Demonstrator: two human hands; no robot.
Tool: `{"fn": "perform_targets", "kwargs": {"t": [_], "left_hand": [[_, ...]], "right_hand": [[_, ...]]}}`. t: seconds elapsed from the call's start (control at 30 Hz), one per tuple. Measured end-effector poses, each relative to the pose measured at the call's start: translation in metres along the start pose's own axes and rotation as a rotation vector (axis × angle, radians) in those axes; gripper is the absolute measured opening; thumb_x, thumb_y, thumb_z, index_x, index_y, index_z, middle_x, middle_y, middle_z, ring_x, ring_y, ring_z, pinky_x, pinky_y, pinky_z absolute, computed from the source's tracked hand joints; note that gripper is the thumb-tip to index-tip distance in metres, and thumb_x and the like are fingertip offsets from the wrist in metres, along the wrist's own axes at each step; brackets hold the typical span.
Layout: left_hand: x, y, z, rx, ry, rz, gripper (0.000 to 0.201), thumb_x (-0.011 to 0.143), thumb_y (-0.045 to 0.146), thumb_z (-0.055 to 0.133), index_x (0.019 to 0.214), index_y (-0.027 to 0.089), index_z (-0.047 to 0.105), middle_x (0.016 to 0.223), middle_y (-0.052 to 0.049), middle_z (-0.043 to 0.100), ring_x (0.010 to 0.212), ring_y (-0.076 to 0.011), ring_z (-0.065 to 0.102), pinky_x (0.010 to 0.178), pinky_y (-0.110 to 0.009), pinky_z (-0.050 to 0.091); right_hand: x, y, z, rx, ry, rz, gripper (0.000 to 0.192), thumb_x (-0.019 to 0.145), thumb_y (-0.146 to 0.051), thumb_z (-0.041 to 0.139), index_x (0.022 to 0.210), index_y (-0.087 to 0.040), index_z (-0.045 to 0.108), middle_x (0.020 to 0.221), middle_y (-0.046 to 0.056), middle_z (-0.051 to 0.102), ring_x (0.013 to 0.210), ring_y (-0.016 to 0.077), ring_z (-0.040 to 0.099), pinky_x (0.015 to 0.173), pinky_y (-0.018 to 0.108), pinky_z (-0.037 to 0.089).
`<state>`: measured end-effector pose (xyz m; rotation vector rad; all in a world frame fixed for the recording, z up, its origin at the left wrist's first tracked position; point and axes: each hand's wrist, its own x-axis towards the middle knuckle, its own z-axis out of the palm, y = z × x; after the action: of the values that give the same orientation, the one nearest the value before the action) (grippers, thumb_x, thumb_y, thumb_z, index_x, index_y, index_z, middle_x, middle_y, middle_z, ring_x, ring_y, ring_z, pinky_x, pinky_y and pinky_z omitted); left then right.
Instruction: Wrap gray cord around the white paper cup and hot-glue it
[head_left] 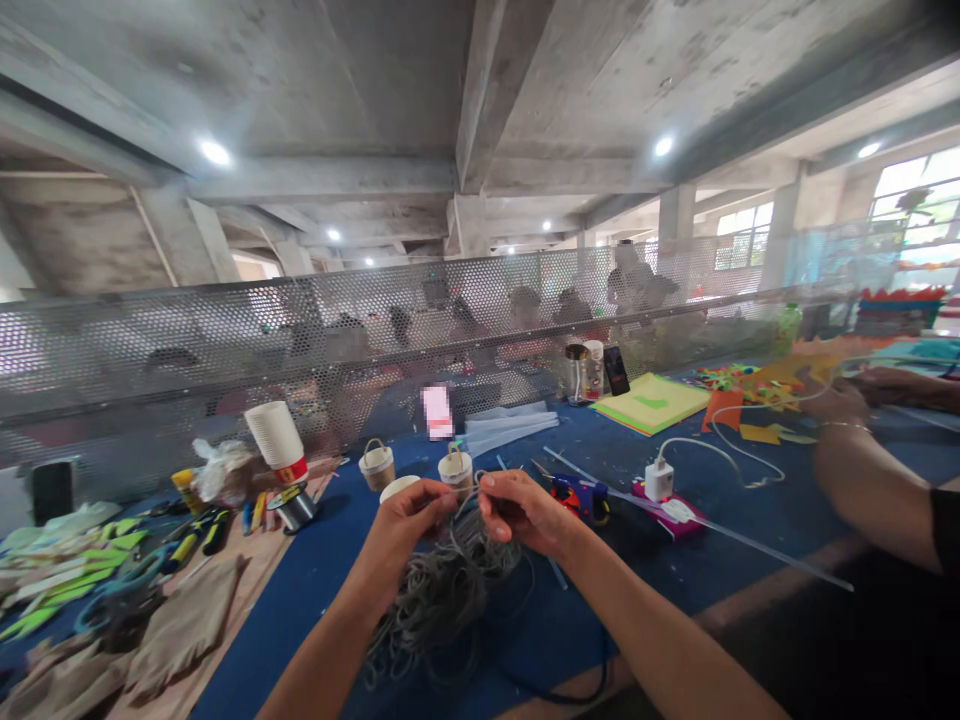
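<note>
Between my two hands runs a thin grey cord [465,490]. My left hand [417,512] pinches it between thumb and forefinger. On the other side my right hand [520,508] grips a small loop of it with the fingertips, the other fingers curled. Below both hands lies a tangled heap of grey cord [450,590] on the blue table. Just beyond them stand two small paper cups with cord handles, one at the left [376,466] and one behind my fingers [455,468]. A white cup [399,487] is partly hidden by my left hand.
A glue gun [581,497], clear glue sticks and a white charger [659,481] with its cable lie to the right. Stacked paper cups [276,440], gloves [187,620] and scissors are at the left. A co-worker's arm [862,480] reaches in from the right. A perforated metal screen [360,350] stands behind.
</note>
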<state>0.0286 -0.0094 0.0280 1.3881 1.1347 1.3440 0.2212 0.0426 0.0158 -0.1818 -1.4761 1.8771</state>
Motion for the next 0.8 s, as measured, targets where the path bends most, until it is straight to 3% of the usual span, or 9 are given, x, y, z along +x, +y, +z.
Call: {"fn": "perform_targets", "kwargs": {"t": [0.1, 0.27, 0.4, 0.5, 0.6, 0.67, 0.8], "left_hand": [[-0.001, -0.002, -0.019, -0.025, 0.161, -0.027, 0.026, 0.071, 0.037, 0.077, 0.083, 0.015, 0.068, 0.071, 0.0, 0.063, 0.06, -0.0107, 0.054, 0.059, -0.022, 0.044], [0.001, -0.015, -0.064, 0.058, 0.37, -0.016, 0.031, 0.067, 0.043, 0.076, 0.078, 0.014, 0.067, 0.063, 0.001, 0.062, 0.057, -0.0129, 0.055, 0.058, -0.024, 0.044], [-0.001, -0.016, -0.081, 0.283, 0.42, 0.0, 0.031, 0.066, 0.044, 0.076, 0.077, 0.015, 0.068, 0.062, 0.0, 0.065, 0.057, -0.0157, 0.056, 0.057, -0.025, 0.042], [-0.006, -0.003, -0.066, 0.469, 0.28, 0.018, 0.041, 0.065, 0.043, 0.076, 0.095, 0.015, 0.069, 0.073, -0.002, 0.069, 0.058, -0.0168, 0.058, 0.058, -0.027, 0.043], [-0.012, 0.015, -0.033, 0.281, 0.076, 0.026, 0.049, 0.075, 0.041, 0.07, 0.118, 0.018, 0.062, 0.098, -0.005, 0.07, 0.06, -0.0138, 0.058, 0.061, -0.027, 0.045], [-0.015, 0.023, -0.01, 0.173, -0.068, 0.028, 0.049, 0.077, 0.039, 0.07, 0.122, 0.022, 0.06, 0.116, -0.008, 0.065, 0.063, -0.0127, 0.059, 0.062, -0.027, 0.046], [-0.012, 0.024, 0.017, 0.071, -0.204, -0.014, 0.044, 0.076, 0.036, 0.072, 0.116, 0.02, 0.062, 0.108, -0.009, 0.066, 0.068, -0.0153, 0.061, 0.063, -0.028, 0.048]], "right_hand": [[-0.001, -0.003, -0.001, 0.03, 0.011, -0.018, 0.036, 0.088, -0.044, 0.057, 0.069, -0.013, 0.061, 0.045, -0.004, 0.051, 0.041, 0.0073, 0.044, 0.046, 0.02, 0.031], [-0.003, -0.007, -0.005, 0.122, 0.048, -0.087, 0.034, 0.087, -0.042, 0.059, 0.066, -0.014, 0.061, 0.046, -0.004, 0.05, 0.041, 0.0075, 0.042, 0.048, 0.022, 0.032], [-0.003, -0.007, -0.006, 0.171, 0.042, -0.113, 0.033, 0.088, -0.037, 0.056, 0.066, -0.014, 0.061, 0.047, -0.003, 0.05, 0.043, 0.0084, 0.044, 0.049, 0.023, 0.032], [-0.003, -0.008, -0.002, 0.101, 0.028, -0.075, 0.033, 0.088, -0.037, 0.055, 0.066, -0.013, 0.061, 0.047, -0.002, 0.051, 0.043, 0.009, 0.046, 0.049, 0.023, 0.032], [-0.003, -0.007, 0.003, 0.027, 0.014, -0.025, 0.034, 0.087, -0.04, 0.056, 0.068, -0.013, 0.061, 0.048, -0.002, 0.052, 0.044, 0.0086, 0.046, 0.049, 0.022, 0.031], [-0.004, -0.006, 0.004, -0.017, 0.014, -0.002, 0.035, 0.087, -0.042, 0.056, 0.069, -0.013, 0.061, 0.048, -0.002, 0.054, 0.043, 0.0077, 0.045, 0.048, 0.021, 0.03], [-0.003, -0.002, 0.003, -0.056, -0.009, 0.018, 0.037, 0.086, -0.043, 0.056, 0.069, -0.012, 0.063, 0.046, -0.001, 0.054, 0.041, 0.0073, 0.044, 0.045, 0.02, 0.027]]}}
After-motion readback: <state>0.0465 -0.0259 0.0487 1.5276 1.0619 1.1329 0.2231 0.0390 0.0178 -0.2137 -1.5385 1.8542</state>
